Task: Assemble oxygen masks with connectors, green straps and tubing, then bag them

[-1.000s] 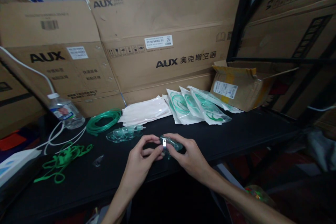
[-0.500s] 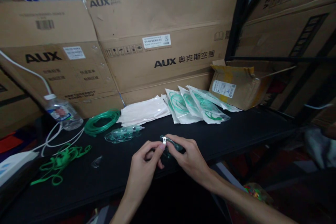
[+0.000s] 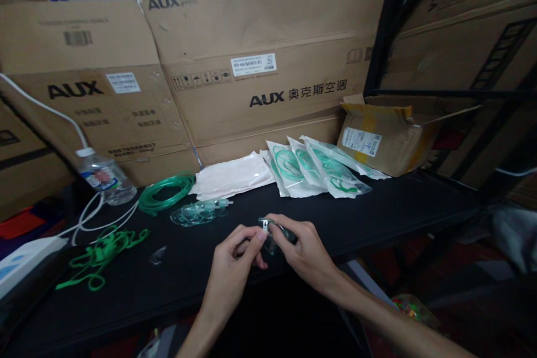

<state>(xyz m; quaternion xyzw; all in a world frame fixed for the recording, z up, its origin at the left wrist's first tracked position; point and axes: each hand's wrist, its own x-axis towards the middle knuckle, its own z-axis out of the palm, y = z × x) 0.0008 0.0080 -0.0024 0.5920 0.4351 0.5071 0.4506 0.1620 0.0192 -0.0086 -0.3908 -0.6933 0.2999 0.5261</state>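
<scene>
Near the front edge of the black table, my right hand [image 3: 308, 246] is closed around a clear green plastic face mask [image 3: 272, 243], mostly hidden by the fingers. My left hand [image 3: 237, 257] pinches a small metal nose clip [image 3: 265, 226] at the mask's edge, thumb against forefinger. To the left lie more clear green mask pieces [image 3: 199, 212] with a pale connector. Behind them is a coil of green tubing [image 3: 165, 193]. A tangle of green elastic cords [image 3: 103, 254] and a small clear plastic piece [image 3: 158, 255] lie further left.
Sealed packs with green tubing [image 3: 293, 170] lean beside a stack of white pouches [image 3: 235, 176]. An opened carton [image 3: 377, 140] stands at the back right. At left are a plastic bottle [image 3: 119, 193] and a white power strip [image 3: 29, 257] with cables. Large cardboard boxes [image 3: 268, 22] wall the back.
The whole view has shifted slightly, so things appear a little further right. Both hands keep the same grip on the mask and its clip.
</scene>
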